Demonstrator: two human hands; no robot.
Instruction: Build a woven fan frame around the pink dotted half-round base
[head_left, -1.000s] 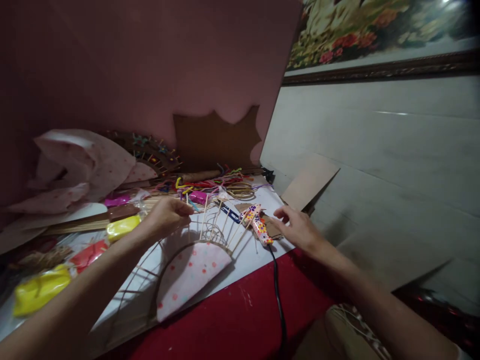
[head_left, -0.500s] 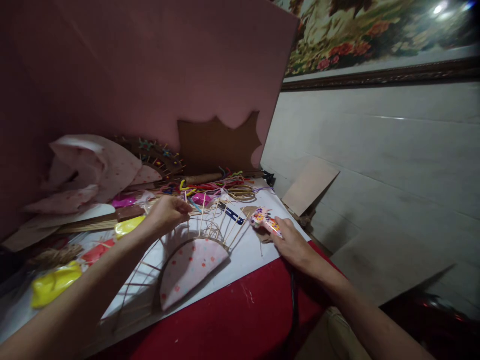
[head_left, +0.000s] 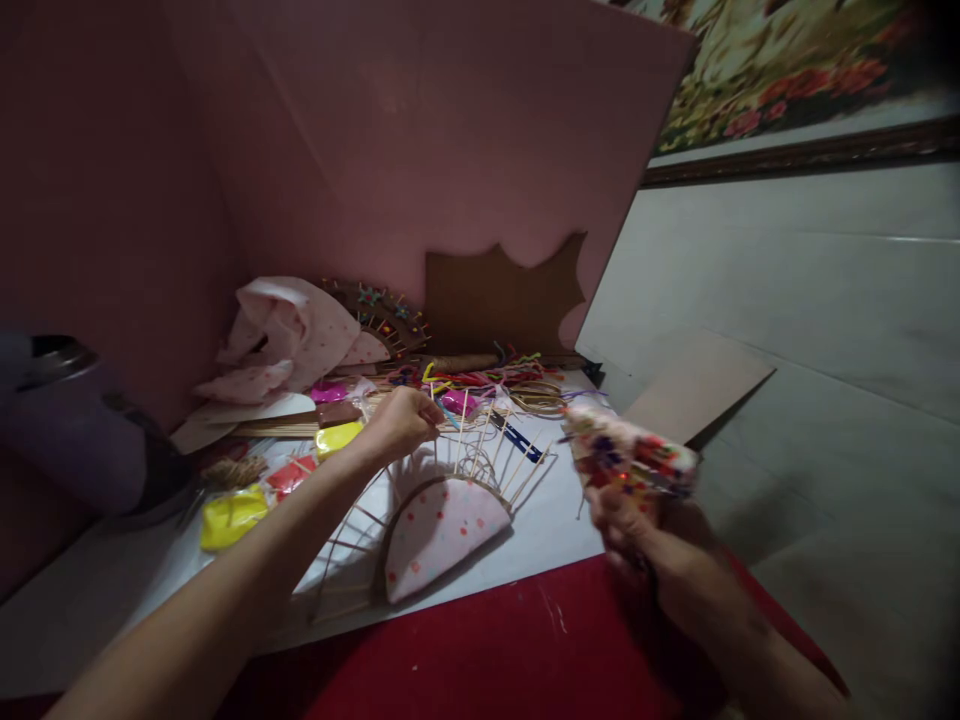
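My left hand [head_left: 405, 420] is closed in a pinch at one of the thin wooden sticks [head_left: 463, 430] that fan out from a half-round piece covered in pink dotted cloth [head_left: 448, 530]. This piece lies on white paper [head_left: 551, 530] near its front edge. Raised to the right, my right hand [head_left: 660, 550] grips a flower-patterned glue gun [head_left: 637, 455] with a small red light on it. Motion blurs the gun, whose nozzle points left over the paper. Behind the sticks lies a dark blue cutter-like tool [head_left: 517, 437].
Yellow packets [head_left: 234, 518], a red packet [head_left: 291, 476] and coloured pipe cleaners [head_left: 510, 375] lie left and behind. Crumpled pink cloth [head_left: 292, 325] and a decorated fan [head_left: 382, 310] stand at the back. A purple bottle-like object [head_left: 82, 430] is at far left.
My right hand has lifted the glue gun off the table area and turned it, bringing it closer to me. My left hand keeps its place at the sticks. The view has swung left.
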